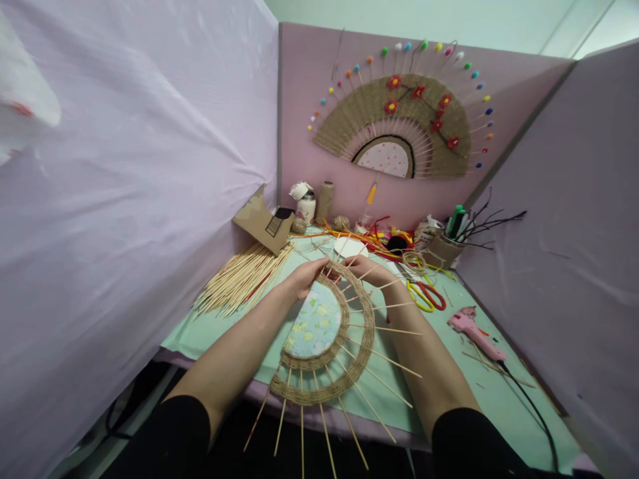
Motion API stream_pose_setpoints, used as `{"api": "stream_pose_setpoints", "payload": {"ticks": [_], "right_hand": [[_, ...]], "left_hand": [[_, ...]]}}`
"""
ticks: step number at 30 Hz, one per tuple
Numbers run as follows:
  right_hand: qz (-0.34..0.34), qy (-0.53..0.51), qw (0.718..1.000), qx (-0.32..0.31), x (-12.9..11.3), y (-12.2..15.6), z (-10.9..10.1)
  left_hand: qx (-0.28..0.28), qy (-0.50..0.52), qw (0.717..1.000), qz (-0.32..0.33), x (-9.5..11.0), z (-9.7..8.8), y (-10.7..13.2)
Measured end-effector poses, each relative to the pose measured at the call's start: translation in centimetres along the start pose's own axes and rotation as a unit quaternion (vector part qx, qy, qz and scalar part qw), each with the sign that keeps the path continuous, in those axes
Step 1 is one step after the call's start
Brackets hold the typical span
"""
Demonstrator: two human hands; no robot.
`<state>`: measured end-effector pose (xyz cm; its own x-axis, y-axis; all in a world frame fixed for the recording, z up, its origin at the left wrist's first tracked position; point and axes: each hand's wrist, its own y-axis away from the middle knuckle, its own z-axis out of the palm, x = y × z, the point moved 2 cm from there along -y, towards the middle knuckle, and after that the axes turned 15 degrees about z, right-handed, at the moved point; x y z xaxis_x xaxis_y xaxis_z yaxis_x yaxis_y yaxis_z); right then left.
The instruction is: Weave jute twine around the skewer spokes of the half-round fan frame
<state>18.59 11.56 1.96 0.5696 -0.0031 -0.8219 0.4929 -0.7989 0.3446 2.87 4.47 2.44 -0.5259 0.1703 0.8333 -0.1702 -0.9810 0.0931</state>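
Held over the near part of the table is a half-round woven fan (367, 336), tilted with its straight edge to the left. It has a pale blue floral centre (317, 322), two bands of twine weaving and thin wooden sticks fanning outward. My left hand (310, 276) grips the upper end of the fan near its straight edge, fingers closed. Just to the right, my right hand (367, 269) pinches at the top of the outer woven band, its fingertips partly hidden by the fan. A white round disc (351, 247) lies on the table beyond the hands.
Wooden sticks (244, 276) lie piled at left beside a cardboard piece (264, 223). Scissors (426, 295) and a pink glue gun (476, 332) with a cord lie at right. Jars, twine and a twig-filled pot (444, 249) stand behind. A finished fan (399, 113) hangs on the back panel.
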Motion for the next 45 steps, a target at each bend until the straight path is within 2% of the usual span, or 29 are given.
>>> {"api": "stream_pose_setpoints", "payload": {"ticks": [5,9,12,15,18,27,32,38,40,45], "right_hand": [[0.010,-0.098,0.995,-0.010,1.9,1.0,-0.4],[0.017,-0.214,0.977,-0.006,2.9,1.1,-0.8],[0.020,-0.260,0.965,-0.016,3.3,0.9,-0.8],[0.031,-0.274,0.961,-0.027,3.4,0.8,-0.5],[0.041,-0.281,0.958,-0.028,3.3,1.0,-0.3],[0.054,-0.279,0.957,-0.053,3.1,1.1,-0.1],[0.034,-0.343,0.939,-0.005,4.0,0.3,-1.3],[-0.021,-0.480,0.877,0.012,4.8,-0.2,-3.2],[-0.038,-0.481,0.876,0.023,4.6,-0.2,-3.4],[-0.069,-0.426,0.899,0.072,3.7,-0.1,-3.3]], "left_hand": [[0.023,-0.064,0.997,0.030,-0.5,-0.5,-0.7],[0.033,-0.106,0.993,0.033,-0.9,-0.5,-0.9],[0.025,-0.137,0.990,0.039,-1.1,-0.6,-0.9],[0.019,-0.147,0.988,0.042,-1.3,-1.0,-1.1],[0.037,-0.150,0.987,0.043,-1.6,-1.5,-1.5],[0.054,-0.228,0.963,0.130,-1.6,-1.7,-1.6],[0.047,-0.234,0.961,0.138,-1.8,-1.7,-1.5],[0.020,-0.230,0.964,0.129,-2.6,-1.5,-1.5],[0.013,-0.231,0.964,0.128,-2.8,-1.5,-1.5],[0.017,-0.240,0.963,0.119,-3.0,-1.3,-1.4]]}}
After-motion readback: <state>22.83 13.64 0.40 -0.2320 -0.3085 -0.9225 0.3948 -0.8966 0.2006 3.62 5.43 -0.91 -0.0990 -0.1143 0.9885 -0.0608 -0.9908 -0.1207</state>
